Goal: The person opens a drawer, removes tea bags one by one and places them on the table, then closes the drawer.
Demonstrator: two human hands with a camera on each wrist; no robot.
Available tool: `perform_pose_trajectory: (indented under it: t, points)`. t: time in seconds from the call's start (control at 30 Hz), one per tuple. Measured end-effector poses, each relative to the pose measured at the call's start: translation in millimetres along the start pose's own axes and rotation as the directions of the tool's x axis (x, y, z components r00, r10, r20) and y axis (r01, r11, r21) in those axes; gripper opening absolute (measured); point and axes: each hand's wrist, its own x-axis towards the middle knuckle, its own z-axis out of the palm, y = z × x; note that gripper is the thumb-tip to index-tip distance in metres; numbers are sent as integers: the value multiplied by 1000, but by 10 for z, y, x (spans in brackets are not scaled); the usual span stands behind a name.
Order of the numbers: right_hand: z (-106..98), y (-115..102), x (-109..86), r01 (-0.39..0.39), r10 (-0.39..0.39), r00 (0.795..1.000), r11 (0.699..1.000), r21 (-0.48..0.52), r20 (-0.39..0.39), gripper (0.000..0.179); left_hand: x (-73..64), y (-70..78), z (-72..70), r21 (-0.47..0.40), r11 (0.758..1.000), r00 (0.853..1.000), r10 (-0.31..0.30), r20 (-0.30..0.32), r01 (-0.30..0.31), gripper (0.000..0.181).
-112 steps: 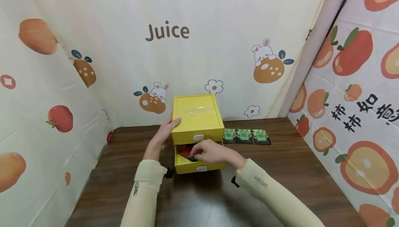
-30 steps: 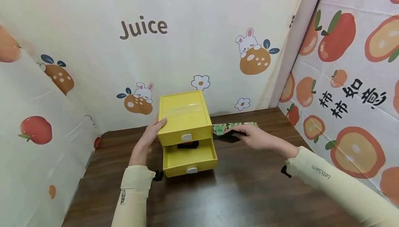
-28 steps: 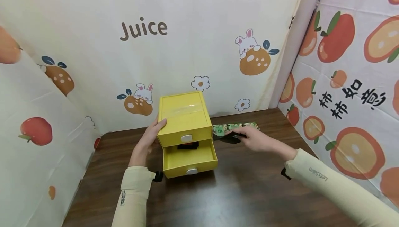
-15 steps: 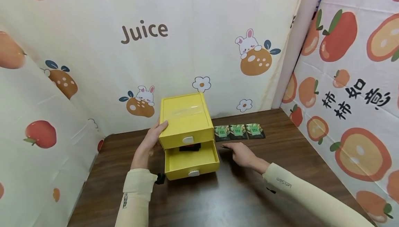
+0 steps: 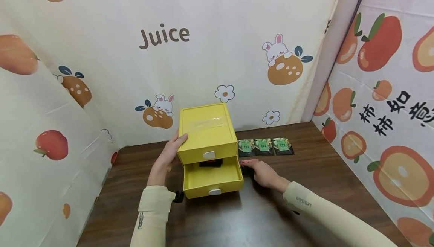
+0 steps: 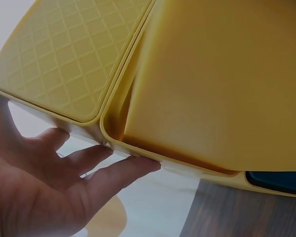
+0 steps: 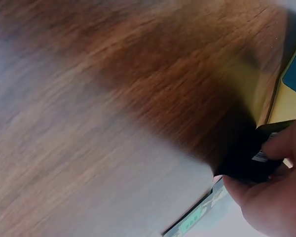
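Observation:
A yellow two-drawer box stands on the table with its lower drawer pulled out. My left hand braces the box's left side, thumb near the top edge; in the left wrist view the fingers lie fairly straight against it. Just right of the open drawer, my right hand pinches a small black packet with a white barcode label. A bit of red shows at its fingertips in the head view. Inside the drawer, toward the back, lies a dark packet, partly hidden under the upper drawer.
Three black-and-green sachets lie in a row right of the box, behind my right hand. The brown table meets a fruit-print curtain at the back and sides.
From inside the drawer my right hand went to the sachet row with a black packet, then came back toward the drawer's right side, still holding it. The left hand stayed on the box.

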Motion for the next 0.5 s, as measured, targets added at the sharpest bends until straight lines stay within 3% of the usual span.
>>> perform_pose_trajectory:
  t: [0.13, 0.27, 0.5]
  points:
    - [39, 10, 1, -42, 38, 996, 998, 44, 76, 63, -17, -16, 10, -3, 1000, 1000, -10, -25, 10, 67]
    - [73, 20, 1, -112, 100, 983, 991, 70, 154, 55, -36, -36, 11, -1, 1000, 999, -31, -44, 31, 67]
    - [117, 41, 35, -49, 48, 997, 999, 14, 59, 42, -6, -31, 15, 6, 1000, 998, -17, -53, 17, 66]
